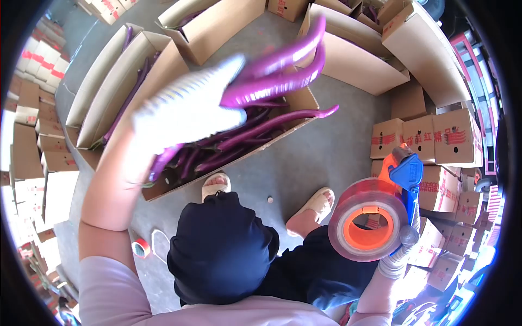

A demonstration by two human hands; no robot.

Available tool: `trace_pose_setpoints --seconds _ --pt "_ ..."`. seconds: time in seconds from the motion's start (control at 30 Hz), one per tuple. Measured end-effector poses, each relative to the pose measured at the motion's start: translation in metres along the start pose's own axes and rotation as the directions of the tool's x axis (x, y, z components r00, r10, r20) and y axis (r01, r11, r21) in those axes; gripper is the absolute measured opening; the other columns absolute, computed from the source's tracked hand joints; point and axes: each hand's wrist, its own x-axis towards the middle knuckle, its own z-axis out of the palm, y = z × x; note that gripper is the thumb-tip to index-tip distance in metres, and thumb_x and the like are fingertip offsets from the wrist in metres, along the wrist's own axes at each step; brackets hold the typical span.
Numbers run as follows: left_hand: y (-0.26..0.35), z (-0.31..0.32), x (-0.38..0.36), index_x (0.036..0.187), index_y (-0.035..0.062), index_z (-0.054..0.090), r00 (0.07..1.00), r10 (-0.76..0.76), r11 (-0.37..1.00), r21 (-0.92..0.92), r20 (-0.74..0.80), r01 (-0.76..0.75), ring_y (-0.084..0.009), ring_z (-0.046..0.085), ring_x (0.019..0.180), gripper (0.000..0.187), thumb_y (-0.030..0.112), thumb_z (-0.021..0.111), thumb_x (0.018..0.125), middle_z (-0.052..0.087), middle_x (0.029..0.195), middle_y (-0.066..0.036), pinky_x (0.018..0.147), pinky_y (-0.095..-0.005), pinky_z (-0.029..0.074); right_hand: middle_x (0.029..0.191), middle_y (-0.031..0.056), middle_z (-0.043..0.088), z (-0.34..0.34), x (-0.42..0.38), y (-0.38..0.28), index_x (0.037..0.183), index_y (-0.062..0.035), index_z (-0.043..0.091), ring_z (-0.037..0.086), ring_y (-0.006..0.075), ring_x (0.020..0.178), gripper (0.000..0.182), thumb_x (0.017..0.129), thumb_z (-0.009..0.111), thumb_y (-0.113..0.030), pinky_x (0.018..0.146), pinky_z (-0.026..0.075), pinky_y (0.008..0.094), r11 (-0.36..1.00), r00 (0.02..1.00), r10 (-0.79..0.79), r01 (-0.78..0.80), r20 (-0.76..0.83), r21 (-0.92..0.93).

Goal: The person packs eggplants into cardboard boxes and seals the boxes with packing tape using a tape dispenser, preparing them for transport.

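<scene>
Head view: the left hand (185,111), gloved, arm raised, has its grip closed around several long purple eggplants (283,70) held above the open box (163,187) of eggplants on the floor. This looks like the filling step; setting them in needs a careful lowering. The right hand (399,255) clasps a tape dispenser (375,212), upright.
</scene>
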Motion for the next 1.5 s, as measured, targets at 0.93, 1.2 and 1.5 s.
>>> trace_pose_setpoints --seconds 0.93,1.2,1.5 --pt "-0.056 0.243 0.086 0.103 0.0084 0.064 0.995 -0.091 0.954 -0.289 -0.04 0.076 -0.0347 0.06 0.104 0.021 0.018 0.073 0.086 0.065 0.11 -0.016 0.094 -0.0443 0.046 0.139 0.0183 0.053 0.014 0.012 -0.002 0.15 0.0016 0.035 0.063 0.0281 0.116 0.103 0.07 0.087 -0.039 0.1 0.053 0.0431 0.994 0.999 0.023 -0.027 -0.032 -0.105" --pt "-0.057 0.206 0.077 0.141 0.007 0.047 0.985 -0.051 0.985 -0.153 0.167 0.077 -0.0362 0.054 0.125 0.05 0.014 0.063 0.094 0.056 0.135 -0.021 0.108 -0.0412 0.041 0.13 0.016 0.059 0.013 0.008 -0.002 0.146 0.0007 0.04 0.064 0.0266 0.111 0.095 0.074 0.083 -0.043 0.097 0.055 0.0421 0.992 0.998 -0.056 0.057 0.014 -0.11" --pt "-0.04 0.24 0.113 0.138 0.0136 0.057 0.893 -0.24 0.942 -0.129 0.38 0.308 -0.0411 0.051 0.127 0.067 0.061 0.051 0.09 0.055 0.14 -0.018 0.11 -0.0472 0.036 0.143 0.0165 0.051 0.027 0.004 -0.004 0.149 -0.0025 0.04 0.06 0.0311 0.121 0.102 0.067 0.087 -0.039 0.104 0.049 0.0484 0.994 0.998 -0.059 0.059 -0.004 -0.09"
